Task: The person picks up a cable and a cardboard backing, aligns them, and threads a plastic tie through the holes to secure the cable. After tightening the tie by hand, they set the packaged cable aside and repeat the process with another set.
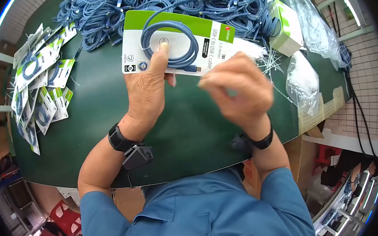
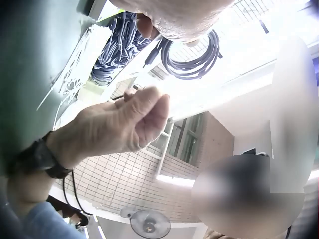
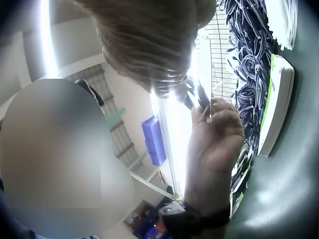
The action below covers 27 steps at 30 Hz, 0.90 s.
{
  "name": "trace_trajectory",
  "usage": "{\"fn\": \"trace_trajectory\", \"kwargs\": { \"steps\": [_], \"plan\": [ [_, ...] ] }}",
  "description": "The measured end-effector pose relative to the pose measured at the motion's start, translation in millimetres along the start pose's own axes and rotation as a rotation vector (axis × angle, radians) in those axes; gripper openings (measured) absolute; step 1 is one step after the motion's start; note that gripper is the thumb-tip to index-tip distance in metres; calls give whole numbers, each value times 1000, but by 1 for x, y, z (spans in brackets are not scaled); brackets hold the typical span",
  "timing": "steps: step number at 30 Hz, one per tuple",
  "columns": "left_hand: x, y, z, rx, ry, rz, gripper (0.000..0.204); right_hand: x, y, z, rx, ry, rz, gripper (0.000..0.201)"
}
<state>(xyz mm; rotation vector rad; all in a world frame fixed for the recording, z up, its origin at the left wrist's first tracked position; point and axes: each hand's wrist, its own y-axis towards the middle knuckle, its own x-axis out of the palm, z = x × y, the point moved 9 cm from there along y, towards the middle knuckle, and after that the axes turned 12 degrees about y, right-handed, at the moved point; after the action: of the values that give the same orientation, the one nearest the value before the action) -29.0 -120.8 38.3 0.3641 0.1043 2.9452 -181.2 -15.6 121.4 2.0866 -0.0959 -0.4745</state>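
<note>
My left hand (image 1: 146, 83) holds a green-and-white packaging card (image 1: 135, 22) printed "USB-C to USB-C cable". Its thumb presses on the card inside a coil of blue-grey cable (image 1: 189, 36), and the other fingers are mostly hidden behind. A plug lies along the card's lower edge. At the card's lower right corner is my right hand (image 1: 244, 91), blurred, its fingers curled and the thumb tip meeting the index finger. Nothing shows between those fingertips. In the left wrist view the right hand (image 2: 119, 122) appears below the cable coil (image 2: 192, 69), apart from it.
A heap of blue-grey cables (image 1: 101, 14) covers the table's far side. Several carded cables (image 1: 39, 72) are piled at left. At right lie a stack of blank cards (image 1: 286, 28), white ties (image 1: 271, 62) and clear plastic bags (image 1: 315, 24). The green tabletop (image 1: 190, 131) spreads beneath my hands.
</note>
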Motion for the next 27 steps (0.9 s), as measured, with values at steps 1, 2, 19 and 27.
{"fn": "trace_trajectory", "kwargs": {
  "steps": [1, 2, 19, 27],
  "plan": [
    [6, 3, 0, 3, -30, 13, 22, 5, 1, -1, -16, -18, -11, 27],
    [9, 3, -3, -4, -50, 29, 23, 16, -2, -2, -51, -117, -44, 28],
    [21, -4, -24, 66, 7, 65, 21, 29, -12, 10, -51, -391, -83, 22],
    [14, 1, -22, -66, -70, 49, 22, 45, -16, -9, -59, -61, -148, 22]
  ]
}}
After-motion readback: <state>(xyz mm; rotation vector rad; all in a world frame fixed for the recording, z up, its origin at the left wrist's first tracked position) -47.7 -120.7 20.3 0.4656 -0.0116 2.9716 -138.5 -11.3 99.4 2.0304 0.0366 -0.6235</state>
